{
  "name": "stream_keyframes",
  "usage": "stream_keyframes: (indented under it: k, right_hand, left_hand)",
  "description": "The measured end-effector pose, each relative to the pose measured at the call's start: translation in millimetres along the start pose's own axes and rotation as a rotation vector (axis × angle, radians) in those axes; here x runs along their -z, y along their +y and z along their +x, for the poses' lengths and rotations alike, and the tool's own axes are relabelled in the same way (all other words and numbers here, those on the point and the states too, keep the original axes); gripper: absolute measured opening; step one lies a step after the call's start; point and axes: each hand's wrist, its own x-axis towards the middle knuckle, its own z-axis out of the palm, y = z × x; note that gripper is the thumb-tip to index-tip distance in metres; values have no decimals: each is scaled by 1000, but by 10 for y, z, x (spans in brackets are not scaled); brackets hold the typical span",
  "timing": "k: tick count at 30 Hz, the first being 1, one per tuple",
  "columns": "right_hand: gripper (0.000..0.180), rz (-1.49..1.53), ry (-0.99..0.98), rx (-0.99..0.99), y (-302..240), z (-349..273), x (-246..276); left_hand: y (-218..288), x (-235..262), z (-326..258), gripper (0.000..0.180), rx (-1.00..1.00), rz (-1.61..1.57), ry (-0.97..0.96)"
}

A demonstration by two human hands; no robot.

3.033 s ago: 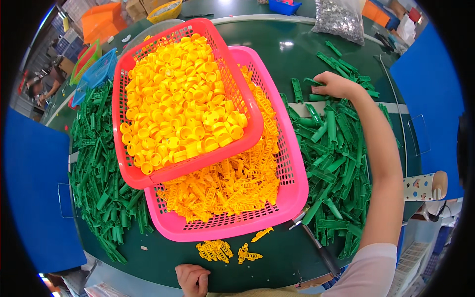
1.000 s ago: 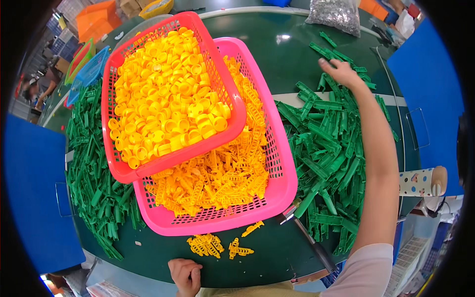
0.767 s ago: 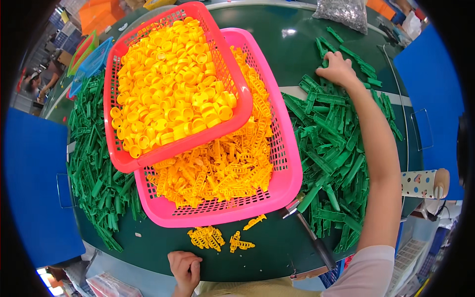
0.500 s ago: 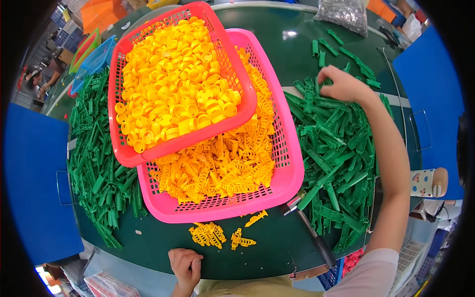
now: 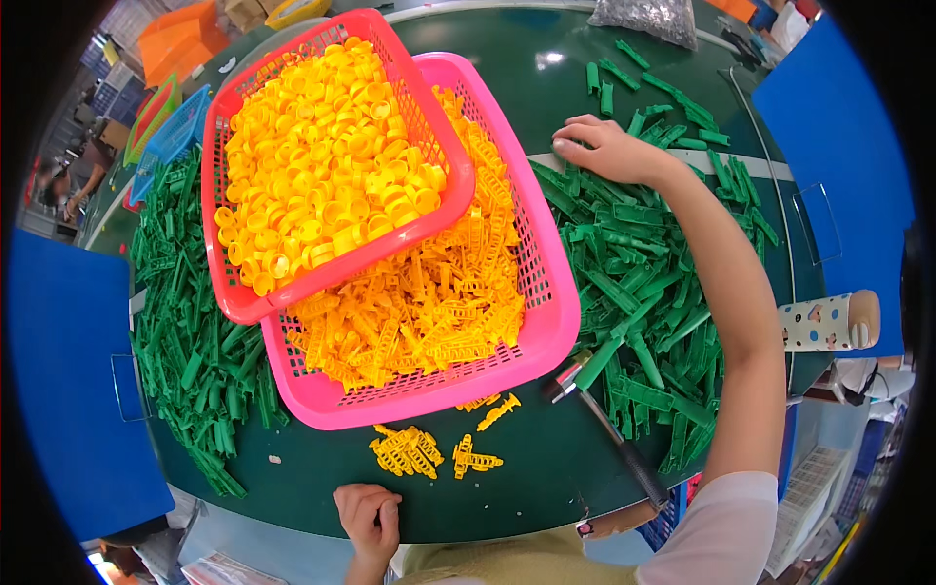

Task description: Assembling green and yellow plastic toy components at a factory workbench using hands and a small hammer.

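Observation:
My right hand (image 5: 612, 152) reaches over the far end of a heap of green plastic pieces (image 5: 634, 292). Its fingers are stretched toward the left with the thumb apart, and I see nothing in them. By the near table edge my left hand (image 5: 370, 517) rests with curled fingers and shows no object. Small yellow ladder-like parts (image 5: 408, 450) lie just beyond it. More of these fill a pink basket (image 5: 429, 398). On top of that sits a red basket (image 5: 366, 244) heaped with yellow round caps (image 5: 331, 146).
A hammer (image 5: 624, 448) with a black handle lies between the pink basket and the right heap. Another green heap (image 5: 195, 331) covers the table's left side. A bag of grey bits (image 5: 648, 19) lies at the far edge. Blue panels (image 5: 838, 166) flank the table.
My right hand has moved left and its fingers have straightened out. The view has shifted slightly. My left hand stays curled at the table edge.

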Motion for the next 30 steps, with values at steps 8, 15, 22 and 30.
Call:
stream_keyframes:
  k: [8, 15, 22, 30]
  right_hand:
    - [33, 253, -129, 251, -340, -532, -22]
    - [35, 204, 68, 252, -431, -815, -181]
    - [34, 118, 361, 168, -331, -1142, 4]
    - [44, -59, 790, -64, 1195, -1446, -162]
  left_hand:
    - [51, 25, 18, 8, 3, -15, 12]
    - [26, -11, 24, 8, -58, -57, 16]
    - [-2, 4, 5, 9, -70, -77, 35]
    - [13, -16, 47, 8, -107, -114, 25]
